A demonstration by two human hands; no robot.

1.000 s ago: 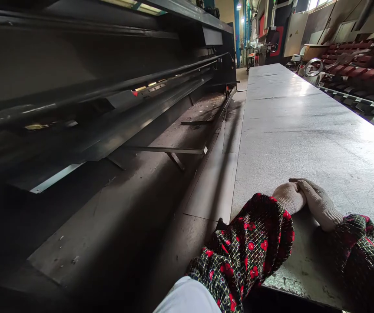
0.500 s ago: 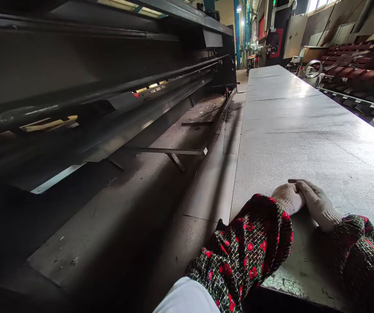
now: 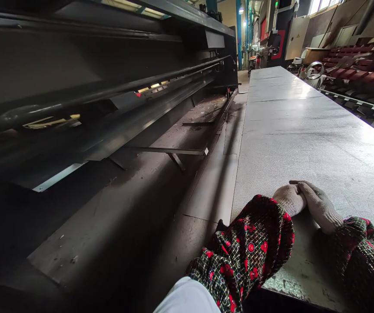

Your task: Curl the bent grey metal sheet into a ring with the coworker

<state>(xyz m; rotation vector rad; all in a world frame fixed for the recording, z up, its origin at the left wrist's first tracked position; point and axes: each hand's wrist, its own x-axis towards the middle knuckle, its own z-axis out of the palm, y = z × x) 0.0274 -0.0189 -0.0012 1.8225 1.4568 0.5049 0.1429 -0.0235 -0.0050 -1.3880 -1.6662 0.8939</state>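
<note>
Left hand and right hand, both gloved, rest on my long metal sheet running toward one o'clock, grips loose, holding nothing.

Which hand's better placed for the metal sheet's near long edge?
Left, probably: the left hand, in a knit glove, rests closest to that edge of the metal sheet; the right hand lies farther in.
</note>
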